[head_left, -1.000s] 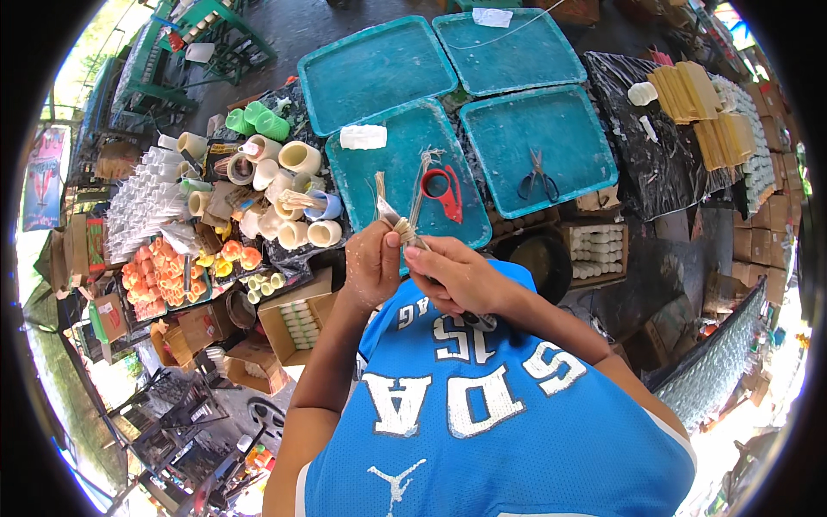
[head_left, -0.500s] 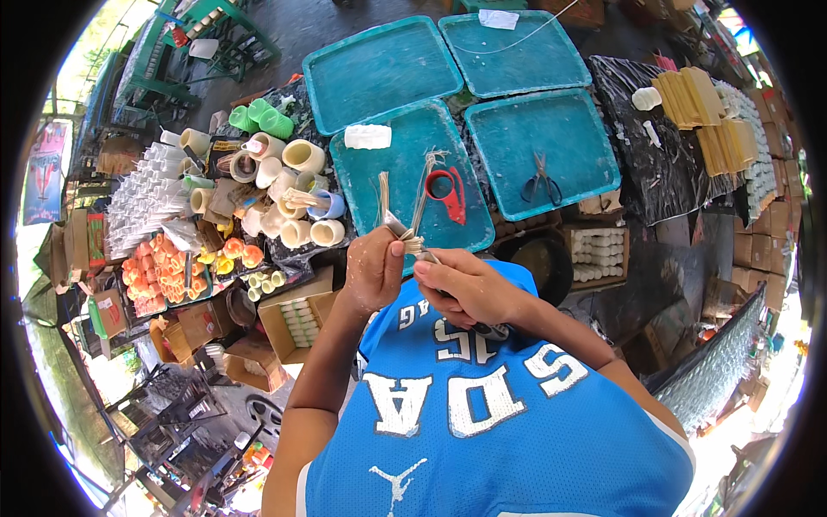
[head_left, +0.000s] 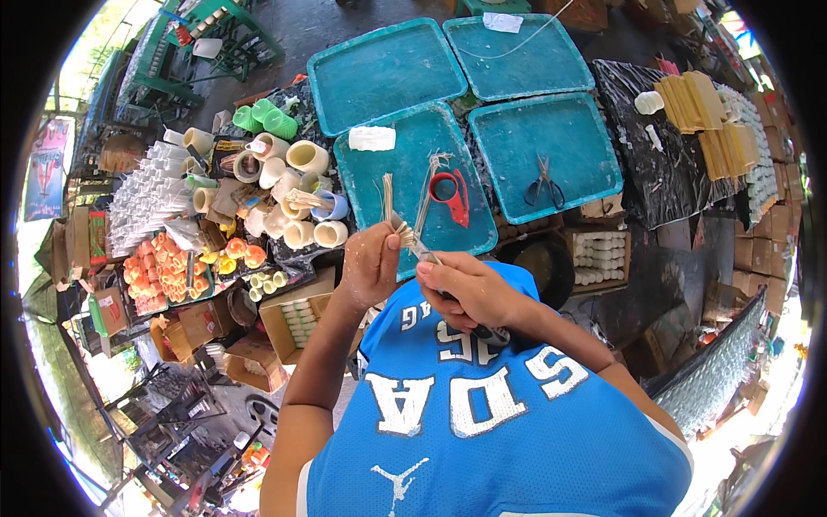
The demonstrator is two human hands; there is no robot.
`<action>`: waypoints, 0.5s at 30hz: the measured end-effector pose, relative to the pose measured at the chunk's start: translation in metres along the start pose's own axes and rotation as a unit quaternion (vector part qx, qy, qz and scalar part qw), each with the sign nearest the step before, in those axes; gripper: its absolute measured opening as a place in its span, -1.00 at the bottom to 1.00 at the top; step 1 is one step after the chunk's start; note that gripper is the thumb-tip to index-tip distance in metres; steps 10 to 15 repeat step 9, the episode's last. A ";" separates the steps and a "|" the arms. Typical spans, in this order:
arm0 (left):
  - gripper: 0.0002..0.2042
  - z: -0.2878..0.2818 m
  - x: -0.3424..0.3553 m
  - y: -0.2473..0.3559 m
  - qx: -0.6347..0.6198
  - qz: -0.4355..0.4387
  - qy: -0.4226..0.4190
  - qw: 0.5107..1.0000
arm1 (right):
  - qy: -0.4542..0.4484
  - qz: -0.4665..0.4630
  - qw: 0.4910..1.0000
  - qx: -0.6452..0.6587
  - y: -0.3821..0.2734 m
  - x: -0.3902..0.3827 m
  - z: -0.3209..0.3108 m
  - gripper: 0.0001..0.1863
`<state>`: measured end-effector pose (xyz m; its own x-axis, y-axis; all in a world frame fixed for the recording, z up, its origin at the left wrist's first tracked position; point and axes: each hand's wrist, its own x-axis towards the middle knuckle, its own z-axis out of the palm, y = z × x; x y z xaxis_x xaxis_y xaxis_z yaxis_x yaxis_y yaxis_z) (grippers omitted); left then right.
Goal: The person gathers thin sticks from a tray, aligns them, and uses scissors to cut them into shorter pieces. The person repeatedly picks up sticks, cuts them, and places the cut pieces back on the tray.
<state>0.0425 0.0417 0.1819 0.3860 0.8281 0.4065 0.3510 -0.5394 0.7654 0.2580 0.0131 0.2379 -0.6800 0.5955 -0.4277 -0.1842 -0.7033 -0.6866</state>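
My left hand [head_left: 372, 265] is closed in a fist around a bundle of pale, thin wick-like strands [head_left: 387, 198], whose ends fan out above the thumb. In my right hand [head_left: 465, 293] is a pair of scissors [head_left: 492, 335] with dark handles. Their metal blades reach toward the strands beside my left thumb; the fingers partly cover the handles. Just beyond, on the nearest teal tray [head_left: 357, 172], lie a red tape-dispenser-like tool [head_left: 459, 209], more loose strands [head_left: 438, 161] and a white block [head_left: 372, 138].
Another pair of scissors [head_left: 544, 185] lies on the right teal tray [head_left: 586, 138]. Cream cylinders [head_left: 307, 157], orange cup-like pieces [head_left: 164, 267] and white pieces [head_left: 151, 194] crowd the left. Yellow slabs [head_left: 728, 151] are stacked at right. An open box [head_left: 600, 258] holds white pieces.
The scissor blades show more clearly now, extending from my right hand up beside the strands. Both hands stay close together, with the left shifted slightly left. The view has shifted slightly.
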 end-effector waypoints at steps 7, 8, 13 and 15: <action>-0.78 0.004 -0.007 -0.001 0.015 0.011 0.004 1.000 | -0.002 0.000 1.000 -0.007 0.000 0.009 -0.001 -0.55; -0.78 0.005 -0.007 -0.006 0.033 0.031 0.017 0.999 | -0.006 0.003 1.000 -0.003 0.001 0.006 -0.001 -0.55; -0.78 0.005 -0.008 -0.006 0.034 0.030 0.018 0.999 | -0.011 0.006 1.000 0.001 0.003 0.002 -0.001 -0.55; -0.78 0.005 -0.008 -0.006 0.034 0.030 0.018 0.999 | -0.011 0.006 1.000 0.001 0.003 0.002 -0.001 -0.55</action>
